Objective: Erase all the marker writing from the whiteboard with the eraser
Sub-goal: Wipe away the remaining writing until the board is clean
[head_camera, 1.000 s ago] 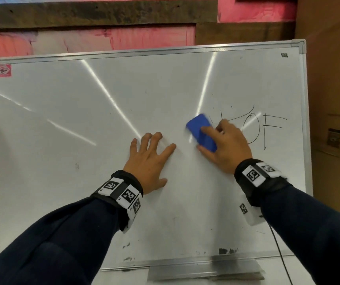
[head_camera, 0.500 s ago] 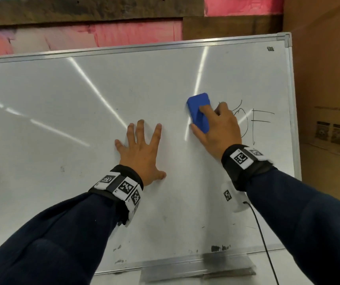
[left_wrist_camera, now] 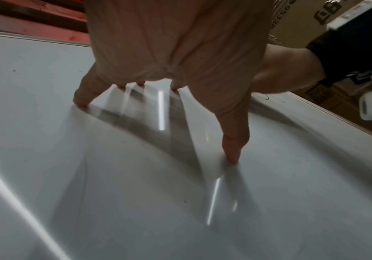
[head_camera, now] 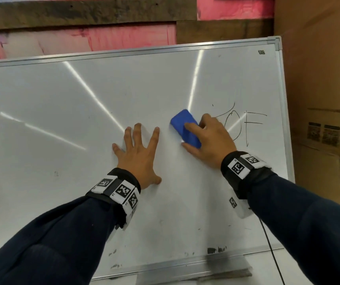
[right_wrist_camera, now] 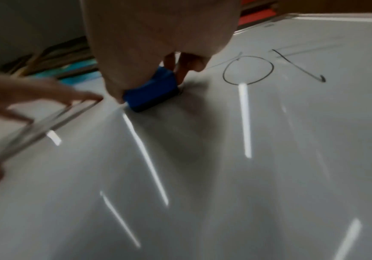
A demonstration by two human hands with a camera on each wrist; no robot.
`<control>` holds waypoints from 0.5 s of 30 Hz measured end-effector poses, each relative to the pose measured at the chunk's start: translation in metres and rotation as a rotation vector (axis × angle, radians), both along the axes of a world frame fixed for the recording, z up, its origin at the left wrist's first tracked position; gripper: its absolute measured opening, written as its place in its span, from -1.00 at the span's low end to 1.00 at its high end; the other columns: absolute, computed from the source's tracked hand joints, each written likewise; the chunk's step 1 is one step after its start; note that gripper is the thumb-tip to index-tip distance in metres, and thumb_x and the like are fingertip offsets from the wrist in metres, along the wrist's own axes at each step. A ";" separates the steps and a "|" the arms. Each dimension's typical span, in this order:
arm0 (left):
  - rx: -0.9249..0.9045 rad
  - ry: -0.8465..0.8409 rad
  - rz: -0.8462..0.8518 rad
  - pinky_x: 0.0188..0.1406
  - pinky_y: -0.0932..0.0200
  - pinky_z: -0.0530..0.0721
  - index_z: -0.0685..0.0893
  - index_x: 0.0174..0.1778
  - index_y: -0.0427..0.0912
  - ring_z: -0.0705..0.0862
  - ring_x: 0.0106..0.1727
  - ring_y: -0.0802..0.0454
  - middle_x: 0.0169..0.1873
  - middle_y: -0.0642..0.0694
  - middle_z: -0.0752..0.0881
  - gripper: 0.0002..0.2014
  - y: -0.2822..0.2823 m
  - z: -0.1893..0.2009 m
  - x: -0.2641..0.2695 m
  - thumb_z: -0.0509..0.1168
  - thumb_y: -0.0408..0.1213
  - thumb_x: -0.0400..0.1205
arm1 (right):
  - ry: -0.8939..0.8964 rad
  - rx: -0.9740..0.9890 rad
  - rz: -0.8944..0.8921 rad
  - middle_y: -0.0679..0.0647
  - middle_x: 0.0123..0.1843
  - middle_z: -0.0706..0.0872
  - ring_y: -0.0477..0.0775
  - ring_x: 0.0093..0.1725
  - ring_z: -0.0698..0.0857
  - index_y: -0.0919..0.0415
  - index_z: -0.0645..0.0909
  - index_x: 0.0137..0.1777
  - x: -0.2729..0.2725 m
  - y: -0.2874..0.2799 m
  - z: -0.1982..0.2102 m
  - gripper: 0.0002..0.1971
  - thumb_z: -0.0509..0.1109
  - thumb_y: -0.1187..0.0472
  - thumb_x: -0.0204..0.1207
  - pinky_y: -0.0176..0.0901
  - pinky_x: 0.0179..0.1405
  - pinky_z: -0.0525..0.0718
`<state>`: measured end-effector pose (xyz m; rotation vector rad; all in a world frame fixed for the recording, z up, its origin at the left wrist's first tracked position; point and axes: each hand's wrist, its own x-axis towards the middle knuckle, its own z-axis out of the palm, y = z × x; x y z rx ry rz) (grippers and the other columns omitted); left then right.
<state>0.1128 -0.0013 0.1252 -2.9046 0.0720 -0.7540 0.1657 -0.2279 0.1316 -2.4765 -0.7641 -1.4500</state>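
mostly bare whiteboard [head_camera: 165, 89] against pink wall [head_camera: 124, 38]

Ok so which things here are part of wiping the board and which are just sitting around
Part of the job:
- whiteboard
- blue eraser, gripped by the right hand
- remaining marker writing
- left hand, flat on the board

Just lying about:
- cardboard boxes to the right
- pink wall with wooden planks behind

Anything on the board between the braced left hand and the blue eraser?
No: head view shows bare white whiteboard between left hand and blue block eraser.
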 end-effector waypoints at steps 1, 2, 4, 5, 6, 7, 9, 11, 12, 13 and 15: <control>0.006 0.003 -0.001 0.47 -0.65 0.10 -0.45 0.63 0.19 -0.34 0.66 -0.39 0.62 -0.24 -0.40 0.41 0.000 0.000 0.000 0.57 0.29 0.21 | -0.007 -0.146 0.033 0.14 -0.02 0.46 0.19 -0.18 0.48 0.04 0.58 0.29 -0.001 -0.002 -0.005 -0.53 0.43 -0.19 0.48 0.10 -0.16 0.62; 0.017 0.002 -0.004 0.47 -0.65 0.08 -0.46 0.63 0.19 -0.35 0.65 -0.39 0.62 -0.24 -0.41 0.42 -0.001 0.001 -0.001 0.56 0.30 0.20 | -0.018 -0.242 0.039 0.15 -0.02 0.48 0.21 -0.18 0.49 0.04 0.60 0.30 0.000 -0.008 -0.006 -0.53 0.42 -0.19 0.48 0.11 -0.15 0.62; 0.041 -0.004 -0.018 0.47 -0.66 0.06 -0.48 0.62 0.21 -0.37 0.65 -0.38 0.62 -0.24 -0.41 0.43 -0.001 0.003 -0.002 0.56 0.30 0.19 | -0.028 -0.141 0.017 0.16 -0.03 0.50 0.24 -0.19 0.52 0.01 0.59 0.30 0.003 -0.021 0.002 -0.54 0.42 -0.19 0.47 0.12 -0.14 0.62; 0.043 -0.003 -0.026 0.48 -0.66 0.05 -0.48 0.62 0.21 -0.37 0.66 -0.38 0.62 -0.23 -0.41 0.43 -0.002 0.004 -0.002 0.57 0.31 0.19 | -0.010 0.037 -0.012 0.16 -0.04 0.49 0.25 -0.18 0.53 -0.01 0.57 0.30 0.003 -0.028 0.006 -0.54 0.43 -0.18 0.47 0.10 -0.13 0.63; 0.040 -0.001 -0.032 0.48 -0.66 0.05 -0.48 0.62 0.22 -0.38 0.66 -0.38 0.63 -0.23 -0.42 0.43 -0.004 0.004 -0.002 0.57 0.31 0.18 | 0.015 0.230 -0.056 0.14 -0.03 0.47 0.24 -0.16 0.54 -0.02 0.54 0.31 0.003 -0.036 0.010 -0.53 0.43 -0.19 0.48 0.07 -0.13 0.64; 0.036 0.003 -0.036 0.48 -0.66 0.06 -0.48 0.62 0.22 -0.38 0.66 -0.38 0.63 -0.22 -0.42 0.43 -0.006 0.005 -0.003 0.56 0.31 0.18 | 0.041 0.369 -0.099 0.13 -0.02 0.45 0.22 -0.14 0.54 -0.03 0.50 0.32 0.002 -0.041 0.012 -0.53 0.42 -0.20 0.49 0.04 -0.13 0.65; 0.033 0.010 -0.043 0.48 -0.66 0.08 -0.47 0.63 0.22 -0.37 0.66 -0.38 0.63 -0.23 -0.41 0.44 -0.012 0.005 -0.003 0.56 0.33 0.17 | 0.038 0.349 -0.146 0.13 -0.01 0.44 0.21 -0.12 0.52 0.01 0.49 0.32 0.000 -0.043 0.007 -0.53 0.40 -0.20 0.51 0.05 -0.14 0.65; 0.031 0.010 -0.049 0.47 -0.65 0.09 -0.47 0.63 0.22 -0.37 0.66 -0.38 0.63 -0.23 -0.41 0.44 -0.018 0.003 0.000 0.55 0.36 0.17 | 0.004 0.075 -0.088 0.15 -0.01 0.45 0.20 -0.13 0.49 0.04 0.53 0.31 -0.002 -0.040 -0.002 -0.53 0.41 -0.18 0.50 0.07 -0.15 0.64; 0.026 0.007 -0.052 0.47 -0.65 0.09 -0.46 0.63 0.21 -0.36 0.66 -0.38 0.63 -0.23 -0.40 0.43 -0.021 0.003 0.000 0.54 0.37 0.17 | 0.006 -0.085 -0.055 0.15 0.00 0.46 0.20 -0.13 0.49 0.04 0.55 0.32 -0.003 -0.041 -0.005 -0.53 0.41 -0.19 0.50 0.07 -0.15 0.63; 0.020 0.005 -0.055 0.47 -0.65 0.09 -0.46 0.63 0.21 -0.36 0.66 -0.38 0.63 -0.23 -0.40 0.42 -0.025 0.001 0.001 0.53 0.38 0.18 | 0.028 -0.204 -0.040 0.14 0.02 0.47 0.19 -0.12 0.49 0.02 0.55 0.33 -0.004 -0.044 -0.005 -0.51 0.40 -0.21 0.50 0.06 -0.14 0.63; 0.014 0.006 -0.058 0.47 -0.66 0.07 -0.46 0.64 0.20 -0.36 0.66 -0.39 0.63 -0.24 -0.40 0.41 -0.031 -0.001 0.002 0.52 0.39 0.20 | 0.048 -0.197 -0.047 0.12 0.02 0.49 0.19 -0.12 0.52 -0.03 0.55 0.36 0.000 -0.054 0.001 -0.50 0.42 -0.22 0.48 0.01 -0.11 0.62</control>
